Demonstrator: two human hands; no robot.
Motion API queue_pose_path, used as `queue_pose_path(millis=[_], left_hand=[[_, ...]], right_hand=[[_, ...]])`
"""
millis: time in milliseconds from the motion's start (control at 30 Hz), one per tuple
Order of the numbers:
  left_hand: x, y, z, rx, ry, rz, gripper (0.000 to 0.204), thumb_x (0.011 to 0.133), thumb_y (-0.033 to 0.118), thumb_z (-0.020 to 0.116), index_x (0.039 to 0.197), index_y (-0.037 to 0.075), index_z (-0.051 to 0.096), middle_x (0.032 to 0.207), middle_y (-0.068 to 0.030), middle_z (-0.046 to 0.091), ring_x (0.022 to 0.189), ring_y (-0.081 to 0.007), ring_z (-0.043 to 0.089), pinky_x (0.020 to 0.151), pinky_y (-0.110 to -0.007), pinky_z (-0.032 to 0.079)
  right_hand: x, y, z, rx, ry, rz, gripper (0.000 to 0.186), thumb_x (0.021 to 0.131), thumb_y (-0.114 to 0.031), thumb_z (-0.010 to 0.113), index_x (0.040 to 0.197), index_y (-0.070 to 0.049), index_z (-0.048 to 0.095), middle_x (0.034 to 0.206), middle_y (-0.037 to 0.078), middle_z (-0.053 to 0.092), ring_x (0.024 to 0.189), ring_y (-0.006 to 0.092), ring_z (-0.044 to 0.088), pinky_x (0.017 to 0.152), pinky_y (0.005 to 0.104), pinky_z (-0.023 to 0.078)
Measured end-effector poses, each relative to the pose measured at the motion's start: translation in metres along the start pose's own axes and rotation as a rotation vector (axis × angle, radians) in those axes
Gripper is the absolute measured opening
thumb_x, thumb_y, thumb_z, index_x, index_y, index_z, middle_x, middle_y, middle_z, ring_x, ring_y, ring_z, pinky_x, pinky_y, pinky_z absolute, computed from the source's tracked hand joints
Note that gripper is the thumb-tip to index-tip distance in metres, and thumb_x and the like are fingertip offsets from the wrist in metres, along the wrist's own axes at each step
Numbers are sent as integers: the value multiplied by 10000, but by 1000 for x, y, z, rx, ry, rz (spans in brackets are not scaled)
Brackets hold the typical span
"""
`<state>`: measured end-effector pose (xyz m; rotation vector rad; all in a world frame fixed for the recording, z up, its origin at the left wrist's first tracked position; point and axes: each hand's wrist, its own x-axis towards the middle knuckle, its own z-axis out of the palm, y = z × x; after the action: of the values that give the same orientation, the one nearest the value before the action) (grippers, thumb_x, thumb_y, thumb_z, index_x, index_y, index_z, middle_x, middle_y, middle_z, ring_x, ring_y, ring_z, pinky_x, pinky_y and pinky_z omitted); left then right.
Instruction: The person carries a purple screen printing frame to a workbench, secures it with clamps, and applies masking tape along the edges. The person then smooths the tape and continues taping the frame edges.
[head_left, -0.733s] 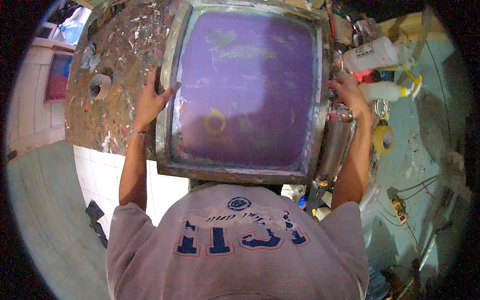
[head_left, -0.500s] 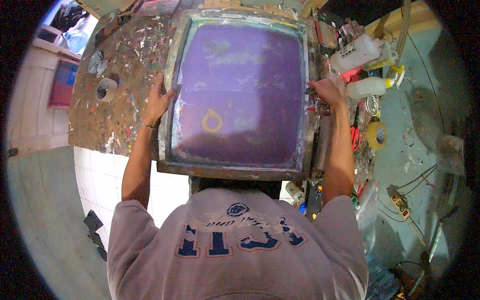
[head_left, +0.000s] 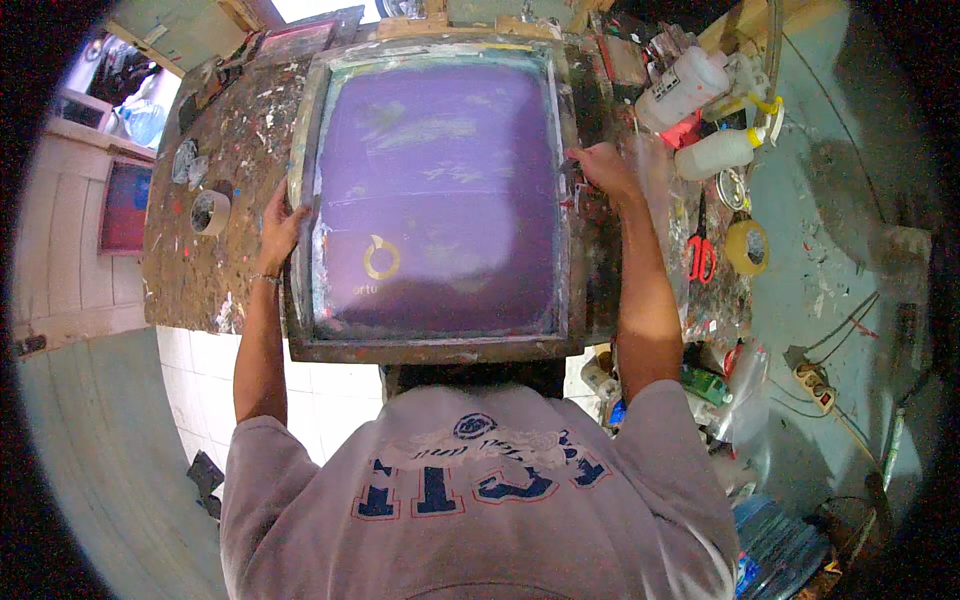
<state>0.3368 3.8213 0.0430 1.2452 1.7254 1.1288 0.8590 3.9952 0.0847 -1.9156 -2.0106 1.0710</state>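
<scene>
A screen printing frame with purple mesh lies flat on the paint-stained table before me. A yellowish ring shape shows low on the mesh, with small faint lettering under it. Along the frame's left side, my left hand grips the wooden edge, thumb on top and fingers along the outside. Opposite it, my right hand is closed at the right edge, its fingertips against the wood. What lies beneath the frame is hidden.
Left of the frame, a tape roll sits on the table. To the right are red-handled scissors, a yellowish tape roll, a spray bottle and a translucent bottle. A power strip is at far right.
The frame has shifted left over the table, and both hands have moved along with it, still on its sides. The view has tilted slightly too.
</scene>
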Motion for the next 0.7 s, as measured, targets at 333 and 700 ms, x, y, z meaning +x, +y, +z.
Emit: queue_pose_path(millis=[333,700], left_hand=[[2,-15,-7,-24,-44,52,730,812,46,648,1457,-37,318,1356,-147,521,1221,-190,500,1055,-305,362],[6,8,-14,474,155,266,764,846,280,700,1433,-47,336,1370,-237,507,1248,-300,524,1053,-361,390]], right_hand=[[13,9,19,48,95,-10,568,869,-512,614,664,15,676,627,116,647,593,257,632,619,431,481],[-19,-28,11,99,319,-128,289,918,-307,638,938,-24,688,672,19,614,532,112,541,504,314,423]])
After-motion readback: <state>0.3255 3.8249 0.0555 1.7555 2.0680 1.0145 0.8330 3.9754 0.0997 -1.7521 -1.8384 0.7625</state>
